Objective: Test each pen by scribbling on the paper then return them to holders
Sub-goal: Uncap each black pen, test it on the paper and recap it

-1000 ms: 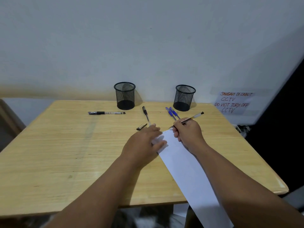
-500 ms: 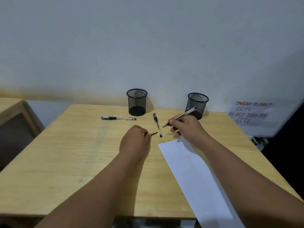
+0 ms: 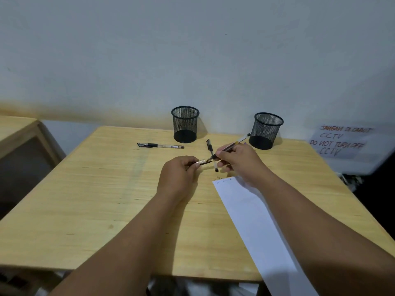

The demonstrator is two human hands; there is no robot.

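Note:
My right hand (image 3: 239,159) grips a clear-barrelled pen (image 3: 240,140), its tip pointing left toward my left hand. My left hand (image 3: 178,173) pinches the pen's cap (image 3: 204,161), which sits just off the pen tip. A white paper strip (image 3: 256,221) with faint scribbles at its top corner lies under my right forearm. Two black mesh holders stand at the table's back, the left holder (image 3: 185,124) and the right holder (image 3: 266,130). A black pen (image 3: 160,145) lies left of the left holder. Another black pen (image 3: 212,153) lies between my hands.
The wooden table (image 3: 106,189) stands against a pale wall. A handwritten CCTV notice (image 3: 339,142) hangs on the wall at the right. Another wooden table (image 3: 19,133) stands to the left.
My left hand left the paper, picked up the cap and brought it toward the pen tip. My right hand lifted the pen off the paper. The camera view shifted.

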